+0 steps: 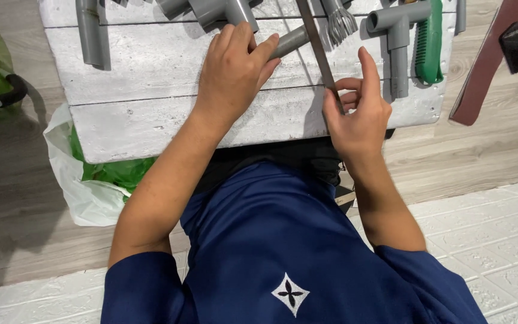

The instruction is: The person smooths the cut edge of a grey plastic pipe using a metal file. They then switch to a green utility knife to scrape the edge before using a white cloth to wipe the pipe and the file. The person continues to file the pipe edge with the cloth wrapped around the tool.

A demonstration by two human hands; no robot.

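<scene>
A whitewashed plank table (pixel 151 114) carries the things. Beyond the left hand (pixel 232 69) lie a grey pipe elbow (pixel 91 33) and a grey pipe fitting (pixel 214 11). Under its fingers a short grey pipe (pixel 292 40) rests on the boards. Past the right hand (pixel 361 114) a grey tee fitting (pixel 398 42) lies just beside a green-handled tool (pixel 430 42). A thin metal strip (pixel 318 48) runs between the hands.

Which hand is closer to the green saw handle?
Right. The right hand grips a thin blade just left of the green saw handle; the left hand rests farther left, on a grey pipe.
</scene>
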